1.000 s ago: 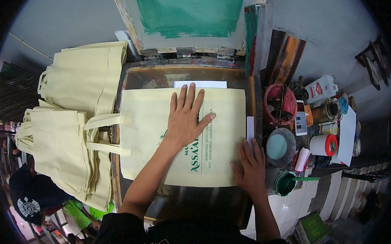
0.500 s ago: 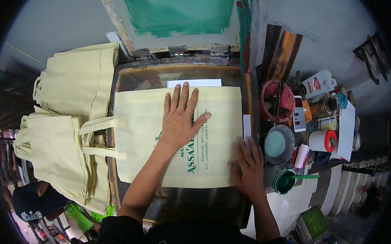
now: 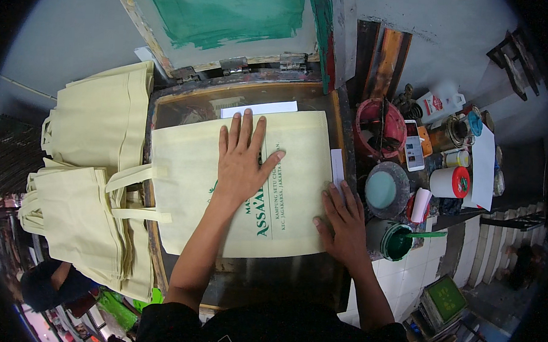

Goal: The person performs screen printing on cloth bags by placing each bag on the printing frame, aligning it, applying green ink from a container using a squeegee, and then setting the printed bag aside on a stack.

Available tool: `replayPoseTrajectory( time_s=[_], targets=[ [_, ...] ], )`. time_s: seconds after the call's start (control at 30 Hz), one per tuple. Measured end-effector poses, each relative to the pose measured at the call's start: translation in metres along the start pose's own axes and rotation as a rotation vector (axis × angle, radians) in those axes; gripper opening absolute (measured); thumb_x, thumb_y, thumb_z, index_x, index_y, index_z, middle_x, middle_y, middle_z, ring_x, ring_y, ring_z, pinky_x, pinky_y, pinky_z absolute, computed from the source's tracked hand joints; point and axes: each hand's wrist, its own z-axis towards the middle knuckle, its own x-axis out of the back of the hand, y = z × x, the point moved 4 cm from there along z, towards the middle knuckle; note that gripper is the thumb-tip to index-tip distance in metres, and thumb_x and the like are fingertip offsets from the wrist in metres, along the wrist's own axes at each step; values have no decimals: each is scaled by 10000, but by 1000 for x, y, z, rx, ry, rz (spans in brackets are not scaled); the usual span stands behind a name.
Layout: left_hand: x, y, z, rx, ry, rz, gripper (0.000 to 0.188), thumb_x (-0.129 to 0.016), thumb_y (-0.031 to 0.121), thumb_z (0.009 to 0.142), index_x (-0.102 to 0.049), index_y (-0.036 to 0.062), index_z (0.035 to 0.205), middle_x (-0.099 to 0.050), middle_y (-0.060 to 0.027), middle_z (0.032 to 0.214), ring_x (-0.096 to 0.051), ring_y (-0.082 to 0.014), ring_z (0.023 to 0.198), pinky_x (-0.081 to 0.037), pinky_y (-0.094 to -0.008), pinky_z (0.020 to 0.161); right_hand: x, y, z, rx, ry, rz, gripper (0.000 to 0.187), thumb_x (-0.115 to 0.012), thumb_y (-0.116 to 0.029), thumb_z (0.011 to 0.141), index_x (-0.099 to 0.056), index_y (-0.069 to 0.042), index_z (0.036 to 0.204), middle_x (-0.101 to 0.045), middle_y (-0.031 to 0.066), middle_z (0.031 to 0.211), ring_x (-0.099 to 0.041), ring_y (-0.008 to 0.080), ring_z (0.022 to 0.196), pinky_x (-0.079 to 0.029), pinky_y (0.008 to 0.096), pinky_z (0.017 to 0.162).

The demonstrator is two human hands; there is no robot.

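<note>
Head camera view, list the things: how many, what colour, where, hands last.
Board: one, dark, wood-edged, centre
Printed bag: one, cream, green print, on the board
Bag piles: two, cream, left of the board
Framed screen: one, green centre, behind the board
Paper strips: two, white, at the bag's far and right edges
Bucket: one, red, right of the board
Phone: one, white, beside the bucket
Bowl: one, grey, nearer than the bucket
Pot: one, green inside, nearer than the bowl
Stick: one, green, in the pot
Tub: one, white, red lid, right of the bowl
Jug: one, white, back right
Cans: several, mixed, far right
Left hand: one, bare, flat on the bag
Right hand: one, bare, at the bag's right edge
</note>
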Motion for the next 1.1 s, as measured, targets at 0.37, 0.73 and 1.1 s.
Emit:
replayPoseTrajectory(
  time_s=[0.37, 0.73, 1.1],
  targets=[
    [-1, 0, 0, 0, -6, -6, 812, -527, 602, 992, -371, 68, 1585, -264, -228, 1666, -206, -423, 1550, -125, -579, 1249, -1, 1, 0, 0, -12, -4, 519, -620, -324, 979, -573, -32, 1405, -441, 147, 1576, -326, 383, 1510, -272, 647, 1185],
    [2, 2, 0, -7, 8, -41, 800, -487, 607, 1007, -400, 40, 1565, -277, -254, 1653, -200, -440, 1548, -117, -593, 1243, 0, 0, 0, 0, -11, -8, 527, -631, -312, 971, -564, -36, 1414, -449, 152, 1567, -335, 387, 1505, -287, 645, 1178],
    [1, 1, 1, 0, 8, -47, 806, -492, 617, 1001, -407, 45, 1563, -269, -246, 1659, -206, -432, 1549, -128, -594, 1242, 2, 0, 1, -16, -9, 10, 561, -636, -308, 966, -534, -41, 1449, -430, 167, 1588, -345, 389, 1503, -293, 618, 1184]
  ],
)
